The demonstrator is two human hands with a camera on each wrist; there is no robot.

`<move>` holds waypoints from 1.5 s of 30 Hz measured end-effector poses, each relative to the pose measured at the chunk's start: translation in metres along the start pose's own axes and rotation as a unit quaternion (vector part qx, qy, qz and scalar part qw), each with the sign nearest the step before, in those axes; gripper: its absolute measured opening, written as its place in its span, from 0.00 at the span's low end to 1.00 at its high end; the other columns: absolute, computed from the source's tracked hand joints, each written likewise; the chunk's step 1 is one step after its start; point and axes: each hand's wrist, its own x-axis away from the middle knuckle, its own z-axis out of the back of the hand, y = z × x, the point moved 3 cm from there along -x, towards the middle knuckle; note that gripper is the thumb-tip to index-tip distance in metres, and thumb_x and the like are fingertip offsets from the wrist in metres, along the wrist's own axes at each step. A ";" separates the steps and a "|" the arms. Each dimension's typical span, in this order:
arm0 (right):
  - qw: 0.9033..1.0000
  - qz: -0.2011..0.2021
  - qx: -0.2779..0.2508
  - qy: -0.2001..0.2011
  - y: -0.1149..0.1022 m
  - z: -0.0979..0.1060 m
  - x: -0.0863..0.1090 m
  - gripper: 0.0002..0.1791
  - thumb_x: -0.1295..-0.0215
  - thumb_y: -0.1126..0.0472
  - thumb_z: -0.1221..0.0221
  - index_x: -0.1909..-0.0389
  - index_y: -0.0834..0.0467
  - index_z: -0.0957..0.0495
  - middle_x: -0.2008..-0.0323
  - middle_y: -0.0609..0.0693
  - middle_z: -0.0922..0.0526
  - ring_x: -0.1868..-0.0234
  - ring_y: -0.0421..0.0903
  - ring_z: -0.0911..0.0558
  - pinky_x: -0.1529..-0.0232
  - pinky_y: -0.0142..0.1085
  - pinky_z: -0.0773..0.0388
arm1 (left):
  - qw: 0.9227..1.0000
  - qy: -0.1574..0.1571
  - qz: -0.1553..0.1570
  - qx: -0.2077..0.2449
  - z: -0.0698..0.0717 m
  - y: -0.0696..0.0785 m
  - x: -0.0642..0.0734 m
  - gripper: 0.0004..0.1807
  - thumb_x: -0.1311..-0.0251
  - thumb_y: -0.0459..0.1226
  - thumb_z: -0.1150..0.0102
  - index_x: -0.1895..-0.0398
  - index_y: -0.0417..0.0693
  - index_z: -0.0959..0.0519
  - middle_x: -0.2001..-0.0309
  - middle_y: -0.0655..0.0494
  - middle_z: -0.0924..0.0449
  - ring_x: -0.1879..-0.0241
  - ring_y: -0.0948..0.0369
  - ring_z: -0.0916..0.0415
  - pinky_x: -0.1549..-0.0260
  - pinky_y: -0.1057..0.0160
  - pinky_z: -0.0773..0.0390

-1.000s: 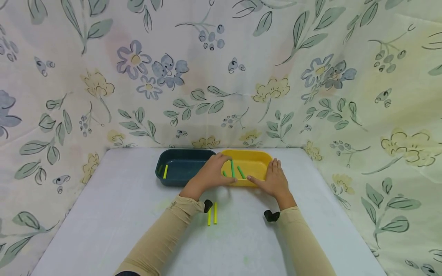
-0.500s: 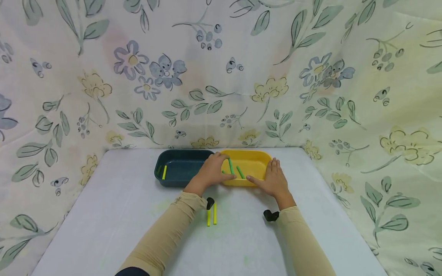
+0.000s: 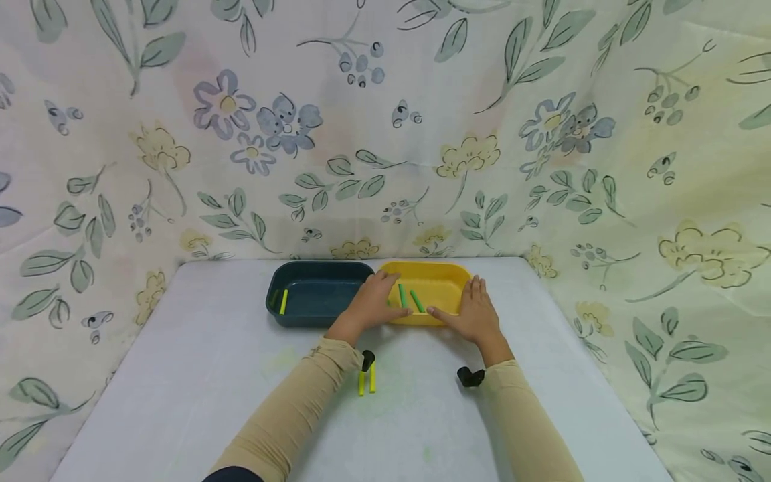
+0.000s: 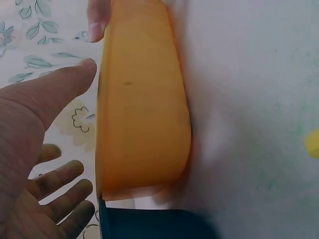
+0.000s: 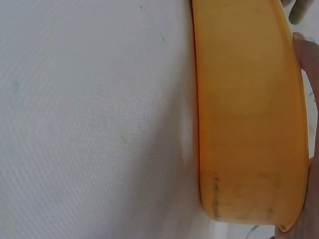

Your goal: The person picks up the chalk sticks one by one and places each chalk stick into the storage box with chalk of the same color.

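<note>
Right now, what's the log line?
left hand: empty; right hand: at yellow tray; yellow tray: green sticks; dark tray: yellow stick; table: two yellow sticks

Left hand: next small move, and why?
Probably draw the left hand back toward the yellow sticks on the white table: its parted thumb and fingers hold nothing, while another yellow stick lies in the dark teal tray.

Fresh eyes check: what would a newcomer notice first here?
Probably the yellow tray at the far side of the table, holding green sticks, with the left hand over its left end and the right hand at its right end. The dark teal tray stands to its left with a yellow stick inside. Behind, floral cloth fills much of the head view.
</note>
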 end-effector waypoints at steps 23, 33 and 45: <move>1.000 0.006 0.015 0.002 0.000 -0.005 0.000 0.79 0.41 0.10 0.54 0.17 0.75 0.65 0.16 0.72 0.66 0.14 0.69 0.63 0.14 0.59 0.58 | 0.998 0.062 0.024 -0.003 0.027 -0.042 0.036 0.45 0.34 0.60 0.31 0.22 0.45 0.30 0.33 0.44 0.29 0.36 0.46 0.29 0.34 0.42 0.24; 1.000 0.011 0.011 0.008 -0.004 0.002 -0.004 0.78 0.41 0.11 0.54 0.17 0.74 0.63 0.16 0.72 0.66 0.14 0.69 0.63 0.15 0.60 0.58 | 0.990 0.132 0.040 -0.042 0.060 -0.077 0.063 0.39 0.33 0.60 0.33 0.33 0.38 0.20 0.34 0.41 0.28 0.34 0.42 0.28 0.31 0.39 0.27; 1.000 0.007 0.011 -0.008 -0.001 -0.002 -0.005 0.77 0.41 0.10 0.56 0.16 0.69 0.65 0.16 0.71 0.69 0.14 0.68 0.66 0.15 0.62 0.59 | 0.980 0.161 0.096 -0.064 0.072 -0.119 0.096 0.52 0.36 0.67 0.35 0.25 0.35 0.29 0.23 0.31 0.39 0.27 0.34 0.33 0.32 0.33 0.26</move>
